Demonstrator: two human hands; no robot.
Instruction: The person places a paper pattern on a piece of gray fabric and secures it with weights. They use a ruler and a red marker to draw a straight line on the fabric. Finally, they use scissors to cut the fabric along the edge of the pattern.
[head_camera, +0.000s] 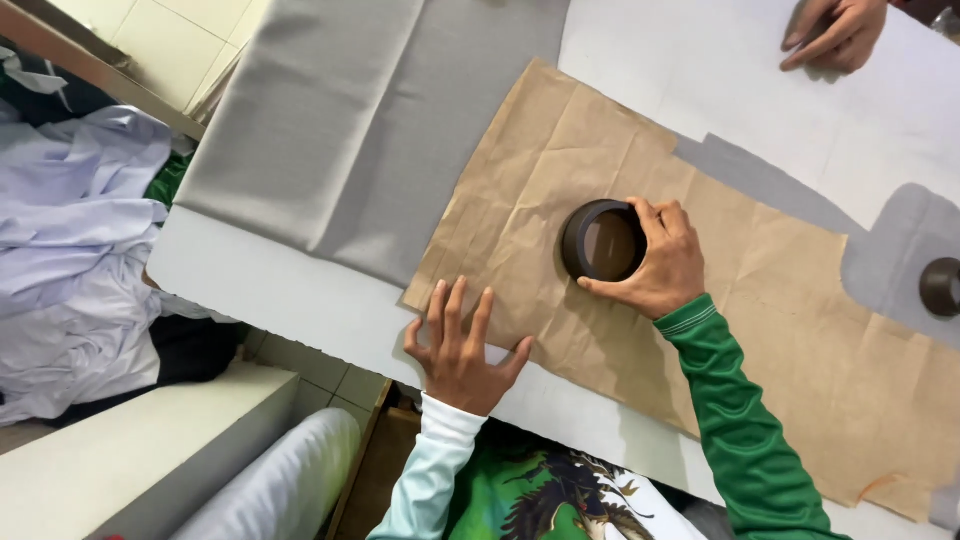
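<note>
A large creased brown paper pattern (760, 300) lies over grey fabric (370, 140) on a white table (270, 290). My right hand (660, 265), in a green sleeve, grips a dark round ring-shaped weight (603, 240) standing on the paper. My left hand (458, 345), in a pale sleeve, rests flat with fingers spread on the paper's near left corner and the table edge.
A second dark round weight (940, 287) sits on the grey fabric at the right edge. Another person's hand (835, 32) rests on the table at the top right. Heaped pale cloth (70, 230) lies left of the table; a white fabric roll (290, 480) is below.
</note>
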